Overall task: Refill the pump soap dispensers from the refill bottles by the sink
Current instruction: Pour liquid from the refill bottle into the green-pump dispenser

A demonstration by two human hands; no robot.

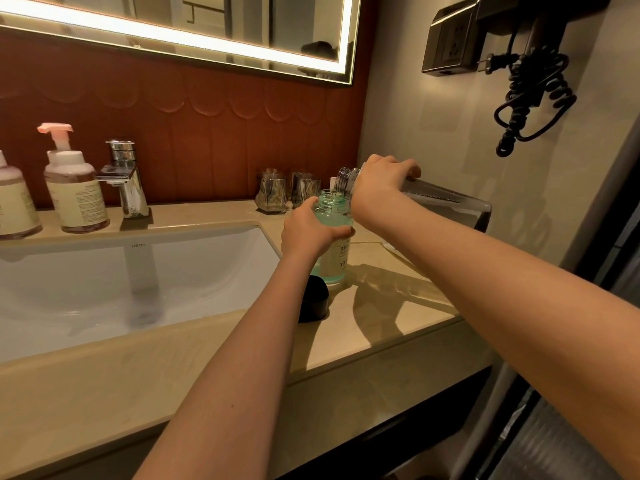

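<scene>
A clear dispenser bottle (334,251) with green liquid stands upright on the beige counter (388,320), its neck uncapped. My left hand (308,230) grips it around the upper body. My right hand (384,181) holds a clear square refill bottle (446,206) tipped on its side, its threaded mouth just over the dispenser's neck. A black cap (313,299) lies on the counter in front of the dispenser.
A white sink (104,275) with a chrome tap (126,178) fills the left. Two pump bottles (74,188) stand behind it at far left. Two metal cups (287,192) sit at the back wall. A coiled black cord (533,95) hangs on the right wall.
</scene>
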